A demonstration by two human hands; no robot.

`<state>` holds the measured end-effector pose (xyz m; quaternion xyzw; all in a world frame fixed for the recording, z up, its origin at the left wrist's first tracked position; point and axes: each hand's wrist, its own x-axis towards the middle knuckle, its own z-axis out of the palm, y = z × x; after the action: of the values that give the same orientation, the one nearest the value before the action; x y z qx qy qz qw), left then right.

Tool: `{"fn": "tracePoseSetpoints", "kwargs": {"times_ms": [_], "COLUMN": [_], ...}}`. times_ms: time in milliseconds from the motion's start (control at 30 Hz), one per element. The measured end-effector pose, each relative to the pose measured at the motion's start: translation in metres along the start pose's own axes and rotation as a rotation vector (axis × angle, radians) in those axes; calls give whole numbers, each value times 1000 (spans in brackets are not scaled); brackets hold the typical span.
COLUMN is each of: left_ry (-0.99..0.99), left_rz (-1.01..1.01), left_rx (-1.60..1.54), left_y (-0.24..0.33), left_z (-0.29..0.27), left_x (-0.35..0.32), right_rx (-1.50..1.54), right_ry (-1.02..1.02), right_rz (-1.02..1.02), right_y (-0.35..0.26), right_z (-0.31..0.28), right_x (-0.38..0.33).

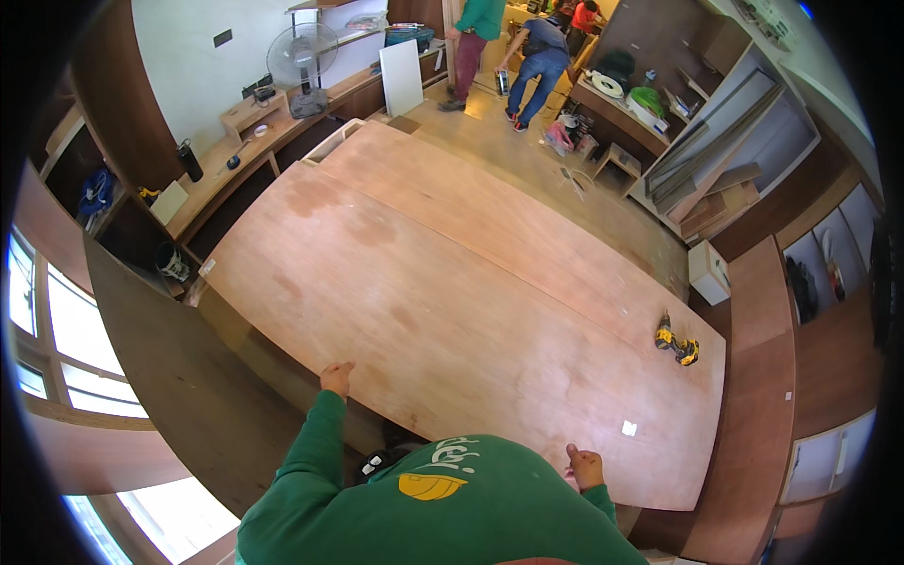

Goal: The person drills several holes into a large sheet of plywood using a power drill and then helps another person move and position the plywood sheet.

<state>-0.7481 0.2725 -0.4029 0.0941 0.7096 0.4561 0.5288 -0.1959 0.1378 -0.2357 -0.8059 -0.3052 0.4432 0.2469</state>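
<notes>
A large plywood sheet spreads out in front of me, with a long seam or strip edge along its far side. My left hand is at the sheet's near edge, a finger stretched out over the wood and nothing seen in it. To the right, close to my body, my right hand is held over the near part of the sheet with its fingers curled in. Whether anything small is inside them is hidden. A small white piece lies on the wood beyond it. Farther right rests a yellow-and-black cordless drill.
Shelving with a standing fan runs along the left wall. A white panel leans at the back. Two people, one bending, stand beyond the sheet. A dark curved panel is at my left; brown cabinets line the right.
</notes>
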Motion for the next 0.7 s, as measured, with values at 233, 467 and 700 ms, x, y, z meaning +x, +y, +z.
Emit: {"fn": "tracePoseSetpoints", "kwargs": {"times_ms": [233, 467, 700], "left_ry": [-79, -97, -13], "left_rz": [294, 140, 34], "left_rx": [31, -225, -494], "left_y": [43, 123, 167], "left_z": [34, -26, -179], "left_x": [3, 39, 177], "right_rx": [0, -234, -622], "right_ry": [-229, -478, -418], "right_rz": [-82, -282, -207], "right_y": [-39, -2, 14], "right_z": [60, 116, 212], "right_x": [36, 86, 99]}}
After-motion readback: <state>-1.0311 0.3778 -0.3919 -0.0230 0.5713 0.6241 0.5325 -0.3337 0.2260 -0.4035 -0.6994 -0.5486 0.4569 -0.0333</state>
